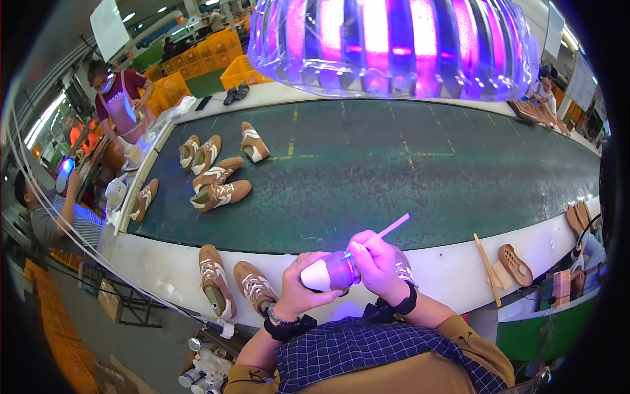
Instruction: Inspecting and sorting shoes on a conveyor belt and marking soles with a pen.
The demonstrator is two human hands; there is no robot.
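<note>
My left hand [303,284] is wrapped round a small rounded thing [317,276], white at one end and lit violet at the other; its kind is unclear. Close against it, my right hand [375,264] pinches a slim pale stick [392,226] that points up and to the right. The stick's lower end is hidden by my fingers. Left of my hands, a brown sneaker [216,282] with white stripes stands on the white ledge. Beside it another brown sneaker [253,282] sits partly behind my left wrist. A further sneaker [403,266] shows behind my right hand.
Several brown sneakers [220,172] lie on the green conveyor belt [367,177]. A violet-glowing lamp [394,49] hangs overhead. On the right of the white ledge [453,279] are a wooden stick [487,269] and a brown sole [515,264]. A co-worker [121,102] stands at the far left.
</note>
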